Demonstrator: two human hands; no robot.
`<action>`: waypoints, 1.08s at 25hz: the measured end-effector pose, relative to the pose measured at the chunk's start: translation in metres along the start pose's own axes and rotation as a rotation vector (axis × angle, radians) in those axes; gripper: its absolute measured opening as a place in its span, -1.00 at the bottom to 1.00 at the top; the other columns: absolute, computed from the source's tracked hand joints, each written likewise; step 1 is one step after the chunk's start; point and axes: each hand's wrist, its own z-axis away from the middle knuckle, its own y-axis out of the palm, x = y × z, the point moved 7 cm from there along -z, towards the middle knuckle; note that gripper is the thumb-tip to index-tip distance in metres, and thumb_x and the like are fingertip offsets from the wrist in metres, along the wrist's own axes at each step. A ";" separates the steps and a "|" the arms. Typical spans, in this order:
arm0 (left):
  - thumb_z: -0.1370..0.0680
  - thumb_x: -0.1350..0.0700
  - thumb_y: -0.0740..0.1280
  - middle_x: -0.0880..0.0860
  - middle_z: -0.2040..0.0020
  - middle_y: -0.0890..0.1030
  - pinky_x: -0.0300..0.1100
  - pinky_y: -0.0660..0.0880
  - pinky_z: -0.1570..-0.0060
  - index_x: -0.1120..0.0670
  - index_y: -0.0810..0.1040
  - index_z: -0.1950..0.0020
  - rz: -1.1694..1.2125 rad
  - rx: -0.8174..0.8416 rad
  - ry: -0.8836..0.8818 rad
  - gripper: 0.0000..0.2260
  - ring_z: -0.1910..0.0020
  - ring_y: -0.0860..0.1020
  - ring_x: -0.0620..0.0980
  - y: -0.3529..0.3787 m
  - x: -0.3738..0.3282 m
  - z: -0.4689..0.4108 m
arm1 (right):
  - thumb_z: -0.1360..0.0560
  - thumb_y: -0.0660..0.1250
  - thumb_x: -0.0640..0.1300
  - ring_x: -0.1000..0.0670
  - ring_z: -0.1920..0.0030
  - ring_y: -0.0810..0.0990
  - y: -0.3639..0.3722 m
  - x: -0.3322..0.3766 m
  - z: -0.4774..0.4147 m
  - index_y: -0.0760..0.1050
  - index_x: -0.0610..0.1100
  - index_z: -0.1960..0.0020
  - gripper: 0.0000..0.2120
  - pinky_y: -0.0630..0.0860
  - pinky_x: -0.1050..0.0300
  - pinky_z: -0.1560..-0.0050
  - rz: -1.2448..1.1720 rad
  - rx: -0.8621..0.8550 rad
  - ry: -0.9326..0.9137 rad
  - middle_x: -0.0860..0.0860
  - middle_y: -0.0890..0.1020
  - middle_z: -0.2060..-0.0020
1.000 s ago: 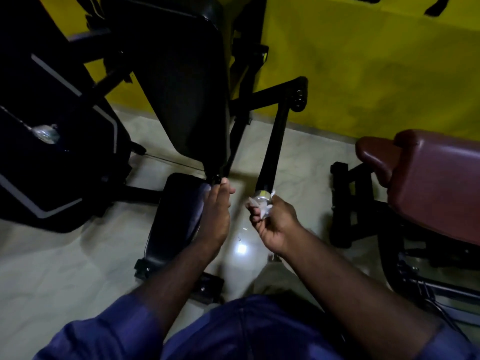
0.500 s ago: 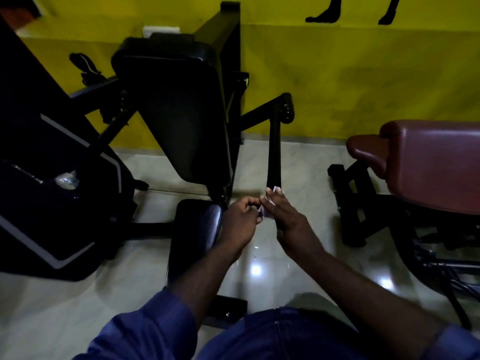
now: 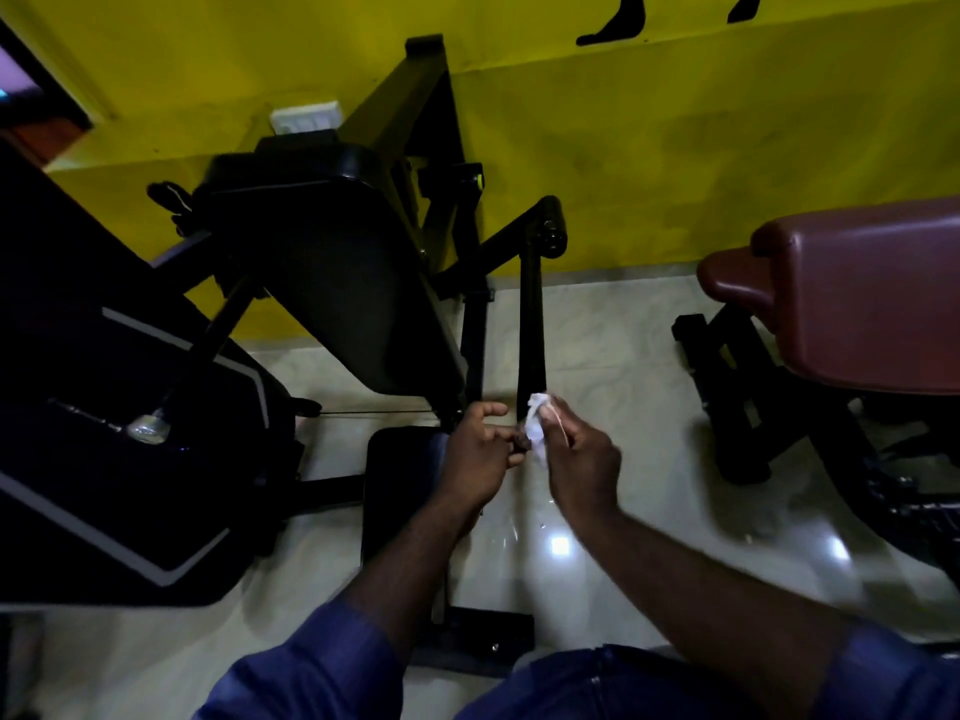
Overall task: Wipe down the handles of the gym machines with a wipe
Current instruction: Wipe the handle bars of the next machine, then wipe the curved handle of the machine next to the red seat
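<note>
A black handle bar (image 3: 531,324) of the gym machine hangs down from a pivot near the yellow wall. Its lower end sits between my two hands. My right hand (image 3: 582,462) pinches a crumpled white wipe (image 3: 535,431) and holds it against the right side of the bar's end. My left hand (image 3: 480,452) is curled around the bar's tip from the left; the tip itself is mostly hidden by my fingers.
The machine's black back pad (image 3: 337,283) and small seat pad (image 3: 395,475) stand just left of the bar. A dark machine shroud (image 3: 104,459) fills the left. A maroon padded bench (image 3: 872,298) on a black frame stands at the right. Glossy pale floor (image 3: 623,366) lies below.
The view has tilted up toward the wall. My left hand has moved from the seat pad over to the bar's end, and my right hand now holds the wipe more upright against it.
</note>
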 end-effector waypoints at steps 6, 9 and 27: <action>-0.47 0.35 0.34 -0.02 0.01 0.74 -0.19 0.61 -0.02 0.07 0.71 -0.07 -0.343 -0.158 0.091 -0.71 0.02 0.68 -0.07 -0.005 -0.009 0.012 | -0.68 0.29 -0.01 -0.10 0.26 0.72 0.031 -0.020 0.008 0.64 -0.21 0.05 -0.69 0.70 0.02 0.14 -0.690 0.266 0.837 -0.21 0.71 0.13; -0.43 0.32 0.35 -0.03 -0.03 0.70 -0.21 0.55 -0.15 0.08 0.73 0.03 -0.490 -0.218 0.239 -0.76 -0.03 0.65 -0.08 0.010 -0.031 0.023 | -0.71 0.20 -0.24 -0.03 0.31 0.73 0.007 -0.014 -0.005 0.58 -0.36 -0.04 -0.76 0.69 0.13 0.18 -0.774 0.456 0.871 -0.22 0.69 0.13; -0.54 0.16 0.44 -0.11 -0.02 0.67 -0.23 0.49 -0.11 0.00 0.71 -0.07 -0.726 0.382 0.484 -0.86 -0.10 0.61 -0.12 0.350 -0.088 0.040 | -0.64 0.35 -0.05 0.05 0.20 0.69 -0.376 -0.128 -0.057 0.60 -0.06 -0.01 -0.90 0.58 0.12 0.14 -0.606 -0.017 0.521 0.01 0.73 0.16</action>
